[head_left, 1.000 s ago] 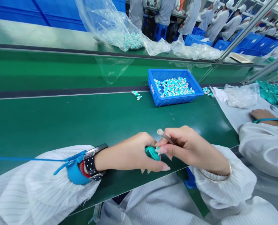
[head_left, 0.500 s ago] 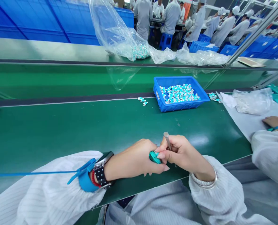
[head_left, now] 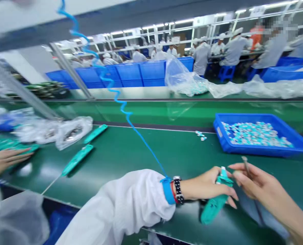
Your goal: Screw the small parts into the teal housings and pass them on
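Note:
My left hand [head_left: 205,185] is closed round a long teal plastic housing [head_left: 213,208] that tilts over the near part of the green bench. A small white-tipped piece [head_left: 223,171] stands at the housing's upper end. Just to the right, my right hand [head_left: 260,182] grips a slim metal tool [head_left: 245,166] with a flared upper end; its lower part is blurred. The fingertips of my right hand are close to the housing's top, and I cannot tell whether they touch it. A blue wrist strap [head_left: 168,191] circles my left wrist.
A blue tray [head_left: 256,149] of small teal-and-white parts stands at the right, with several loose parts [head_left: 200,135] beside it. Two teal housings [head_left: 77,159] lie at left near plastic bags [head_left: 73,132] and another person's hand [head_left: 10,158]. A coiled blue cord [head_left: 143,141] crosses the bench.
The view has swung left, bringing the left bench and cord into sight. The teal housing, mostly hidden in my left hand before, now shows lengthwise. My right hand has drawn slightly away from it.

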`<state>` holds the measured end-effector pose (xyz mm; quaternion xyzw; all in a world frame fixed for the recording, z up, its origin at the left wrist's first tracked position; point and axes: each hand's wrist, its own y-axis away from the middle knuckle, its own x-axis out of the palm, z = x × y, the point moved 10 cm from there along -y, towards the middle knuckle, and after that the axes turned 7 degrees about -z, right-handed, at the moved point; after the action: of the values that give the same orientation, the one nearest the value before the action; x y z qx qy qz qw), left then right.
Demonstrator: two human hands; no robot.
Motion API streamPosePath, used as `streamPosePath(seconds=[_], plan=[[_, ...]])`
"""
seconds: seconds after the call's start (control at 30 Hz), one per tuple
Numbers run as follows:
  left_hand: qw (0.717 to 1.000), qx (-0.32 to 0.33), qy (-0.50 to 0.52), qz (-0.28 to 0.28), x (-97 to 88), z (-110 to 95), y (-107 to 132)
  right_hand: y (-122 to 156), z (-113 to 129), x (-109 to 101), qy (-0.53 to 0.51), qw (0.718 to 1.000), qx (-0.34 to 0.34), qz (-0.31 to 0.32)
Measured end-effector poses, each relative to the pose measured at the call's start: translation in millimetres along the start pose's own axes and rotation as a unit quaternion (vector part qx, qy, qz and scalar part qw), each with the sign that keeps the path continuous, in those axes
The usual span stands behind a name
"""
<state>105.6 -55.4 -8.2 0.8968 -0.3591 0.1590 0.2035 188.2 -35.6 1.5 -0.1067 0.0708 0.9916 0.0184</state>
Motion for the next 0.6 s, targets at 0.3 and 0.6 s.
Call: streamPosePath(seconds=[0.3, 0.6], plan=[[0.999, -0.007, 0.042, -0.021, -18.2, 26.4, -4.3, 5.5, 28.6, 31.6, 0.213, 0.951, -0.205, 0.089], [0.998, -0.051, 0.042, -0.001, -13.1, 50.2, -9.0, -13.2, -27.1, 31.0, 0.179, 0.971, -0.139, 0.074]])
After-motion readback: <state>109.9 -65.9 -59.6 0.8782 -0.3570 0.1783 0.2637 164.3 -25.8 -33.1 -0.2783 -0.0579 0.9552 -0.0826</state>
